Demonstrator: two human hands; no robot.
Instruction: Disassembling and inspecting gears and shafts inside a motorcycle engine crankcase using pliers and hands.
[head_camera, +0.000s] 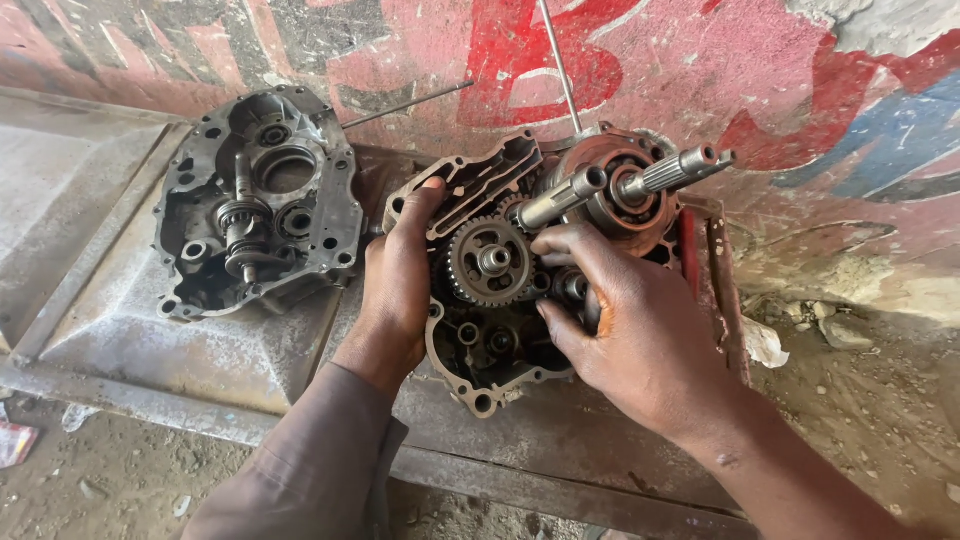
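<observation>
An oily engine crankcase half (490, 330) lies on a metal tray (150, 330), with a toothed gear (487, 262) and two steel shafts (660, 178) standing out of it. My left hand (398, 285) grips the case's left edge, thumb over the rim beside the gear. My right hand (630, 320) rests on the right side of the case, fingers curled around the parts below the shafts. What the fingertips touch is hidden.
A second crankcase half (258, 205) with its own small gears lies to the left on the tray. Two thin metal rods (560, 70) lean against the painted wall (700, 60). Dirt ground with rubble (850, 350) lies to the right and in front.
</observation>
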